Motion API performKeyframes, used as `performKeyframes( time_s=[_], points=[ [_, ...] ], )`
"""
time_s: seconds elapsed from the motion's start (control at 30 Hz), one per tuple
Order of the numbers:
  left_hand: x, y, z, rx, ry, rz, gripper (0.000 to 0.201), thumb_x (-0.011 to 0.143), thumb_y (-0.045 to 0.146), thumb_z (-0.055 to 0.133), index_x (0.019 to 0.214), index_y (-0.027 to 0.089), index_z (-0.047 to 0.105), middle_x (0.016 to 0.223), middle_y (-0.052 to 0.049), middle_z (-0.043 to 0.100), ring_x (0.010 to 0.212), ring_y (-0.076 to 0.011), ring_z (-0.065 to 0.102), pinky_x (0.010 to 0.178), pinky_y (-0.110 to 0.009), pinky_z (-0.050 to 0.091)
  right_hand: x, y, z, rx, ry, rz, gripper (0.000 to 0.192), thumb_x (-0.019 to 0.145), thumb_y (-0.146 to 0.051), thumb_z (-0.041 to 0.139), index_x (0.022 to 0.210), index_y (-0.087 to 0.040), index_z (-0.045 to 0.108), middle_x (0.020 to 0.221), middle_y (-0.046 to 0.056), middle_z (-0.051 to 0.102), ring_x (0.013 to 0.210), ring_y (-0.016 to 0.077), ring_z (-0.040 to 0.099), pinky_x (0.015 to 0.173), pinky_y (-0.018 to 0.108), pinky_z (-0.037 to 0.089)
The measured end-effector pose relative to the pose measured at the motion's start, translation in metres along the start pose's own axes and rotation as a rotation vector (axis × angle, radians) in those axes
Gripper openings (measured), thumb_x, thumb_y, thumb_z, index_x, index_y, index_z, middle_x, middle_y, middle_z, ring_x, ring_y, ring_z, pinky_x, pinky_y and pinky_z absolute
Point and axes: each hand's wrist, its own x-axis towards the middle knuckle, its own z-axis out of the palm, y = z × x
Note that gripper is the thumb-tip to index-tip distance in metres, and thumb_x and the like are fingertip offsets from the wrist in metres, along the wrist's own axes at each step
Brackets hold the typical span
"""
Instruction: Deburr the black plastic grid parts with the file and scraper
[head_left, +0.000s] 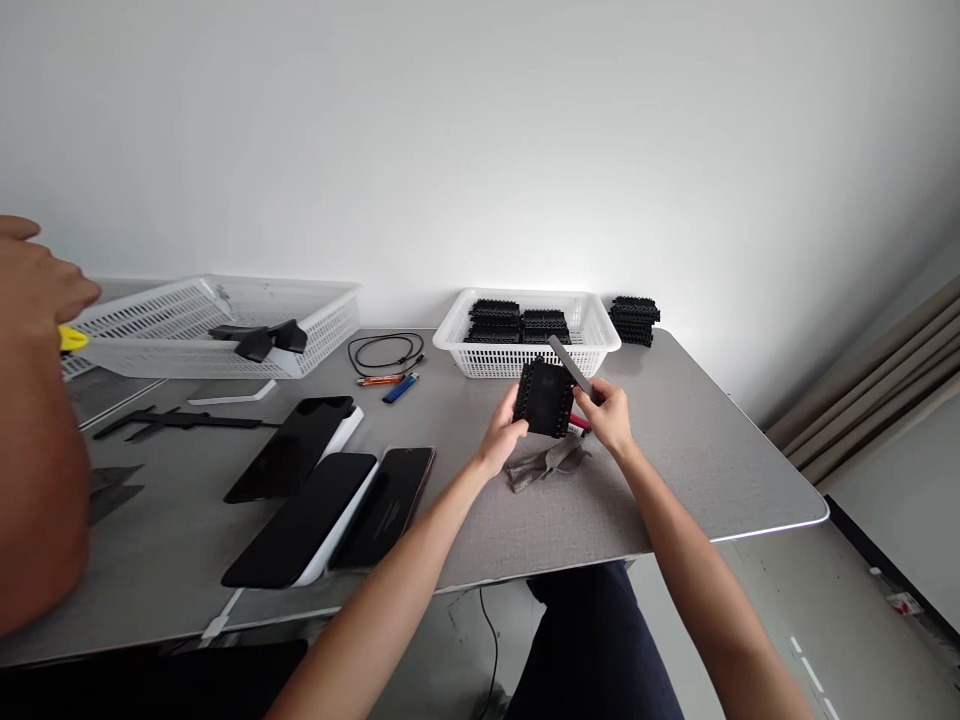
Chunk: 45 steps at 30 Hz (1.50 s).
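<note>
three dark phones [300, 520] lie on the desk [712, 450] near a caliper [199, 420]. a coiled cable [394, 335] rests near a blue lighter [401, 388].

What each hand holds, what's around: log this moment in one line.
left hand: holds black part | right hand: holds grey bar | below: cloth on table | behind: basket with similar parts

You wore dark, navy-looking trousers [604, 650], plain over the part of the leg that showed. Your left forearm [397, 585] and right forearm [694, 560] were bare, as were your left hand [501, 432] and right hand [610, 418].
</note>
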Motion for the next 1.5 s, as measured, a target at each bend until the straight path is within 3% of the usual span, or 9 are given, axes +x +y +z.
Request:
performKeyframes(
  time_s=[0.1,0.17,0.33,0.47,0.7,0.97,1.2,1.4,1.5],
  points=[
    [0.0,-0.005,0.001,0.065,-0.014,0.02,0.056,0.072,0.025,0.061,0.128,0.022,0.056,0.125,-0.01,0.065,0.114,-0.0263,0.061,0.092,-0.04,0.052,-0.003,-0.003,0.002,-0.037,-0.007,-0.011,0.031,0.081,-0.046,0.057,0.071,-0.017,0.062,0.058,-0.002,0.049,0.055,0.0119,0.041,0.053,0.026,0.03],
    [0.001,-0.011,0.0,0.136,0.052,0.052,0.047,0.076,0.034,0.065,0.121,0.02,0.058,0.12,-0.011,0.067,0.114,-0.0278,0.061,0.096,-0.044,0.05,-0.005,-0.004,0.005,-0.1,-0.024,-0.025,0.033,0.083,-0.048,0.058,0.071,-0.018,0.063,0.06,-0.002,0.053,0.056,0.0126,0.044,0.054,0.025,0.031],
    [0.006,-0.019,-0.006,0.254,0.252,0.176,0.051,0.075,0.042,0.072,0.117,0.02,0.053,0.115,-0.011,0.066,0.111,-0.0272,0.063,0.1,-0.045,0.047,-0.009,-0.006,0.006,-0.377,0.011,-0.031,0.042,0.088,-0.057,0.053,0.072,-0.02,0.063,0.067,0.001,0.061,0.059,0.0142,0.049,0.055,0.026,0.028],
    [0.006,-0.017,-0.008,0.306,0.32,0.214,0.049,0.075,0.042,0.073,0.114,0.02,0.053,0.109,-0.01,0.067,0.104,-0.0262,0.064,0.096,-0.043,0.048,-0.011,-0.009,0.004,-0.42,-0.005,-0.084,0.044,0.093,-0.058,0.047,0.079,-0.021,0.065,0.073,0.002,0.066,0.063,0.0159,0.056,0.057,0.026,0.031],
    [0.004,-0.018,-0.007,0.377,0.332,0.238,0.046,0.074,0.039,0.071,0.113,0.021,0.053,0.109,-0.01,0.066,0.109,-0.0274,0.062,0.097,-0.044,0.046,-0.018,-0.011,0.015,-0.527,-0.173,-0.214,0.04,0.095,-0.055,0.046,0.08,-0.023,0.064,0.075,0.003,0.068,0.069,0.0179,0.061,0.059,0.026,0.032],
    [0.003,-0.013,-0.006,0.366,0.355,0.243,0.048,0.074,0.041,0.072,0.113,0.02,0.053,0.107,-0.009,0.066,0.104,-0.0268,0.063,0.093,-0.041,0.049,-0.018,-0.014,0.013,-0.599,-0.076,-0.156,0.041,0.097,-0.053,0.045,0.077,-0.023,0.064,0.072,0.004,0.068,0.065,0.0181,0.061,0.057,0.027,0.027],
    [0.003,-0.012,-0.007,0.362,0.376,0.259,0.05,0.073,0.042,0.073,0.113,0.021,0.054,0.109,-0.009,0.066,0.105,-0.0268,0.063,0.093,-0.04,0.048,-0.022,-0.015,0.021,-0.639,-0.155,-0.233,0.039,0.099,-0.052,0.042,0.083,-0.024,0.065,0.075,0.005,0.068,0.064,0.0177,0.061,0.057,0.027,0.026],
    [0.001,-0.008,-0.004,0.378,0.398,0.243,0.045,0.075,0.04,0.072,0.111,0.021,0.055,0.104,-0.008,0.067,0.097,-0.0254,0.065,0.088,-0.039,0.051,-0.019,-0.014,0.016,-0.68,-0.079,-0.18,0.041,0.099,-0.051,0.042,0.08,-0.023,0.063,0.073,0.005,0.068,0.061,0.017,0.058,0.056,0.027,0.023],
    [0.001,-0.01,-0.006,0.427,0.407,0.235,0.044,0.075,0.04,0.071,0.111,0.021,0.054,0.104,-0.008,0.067,0.097,-0.0262,0.064,0.088,-0.04,0.05,-0.02,-0.013,0.017,-0.679,-0.111,-0.201,0.041,0.1,-0.052,0.041,0.081,-0.023,0.063,0.074,0.005,0.068,0.061,0.0166,0.058,0.056,0.028,0.023]
  ],
)
